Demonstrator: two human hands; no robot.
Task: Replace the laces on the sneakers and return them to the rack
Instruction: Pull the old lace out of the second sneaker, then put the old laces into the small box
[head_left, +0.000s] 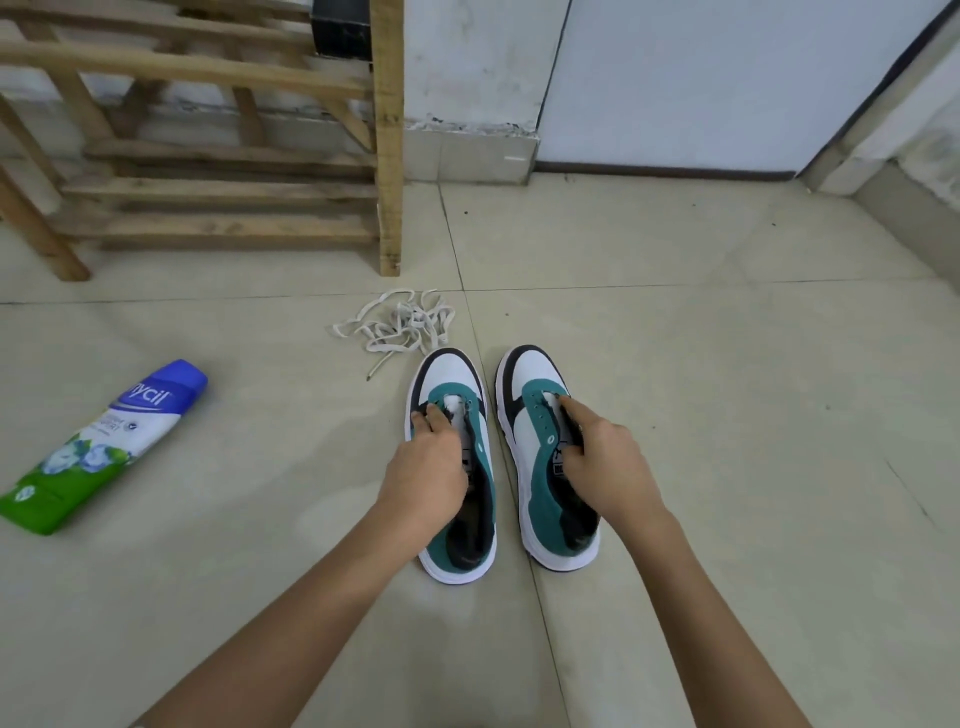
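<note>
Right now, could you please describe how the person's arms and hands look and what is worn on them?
The left hand and right hand are bare: no gloves, rings or watch show. The left arm and right arm are uncovered down to the picture's bottom edge, so no sleeve is visible.

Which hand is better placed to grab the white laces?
Left, probably. The white laces lie just beyond the toe of the left sneaker, which the left hand holds; the right hand is farther.
</note>
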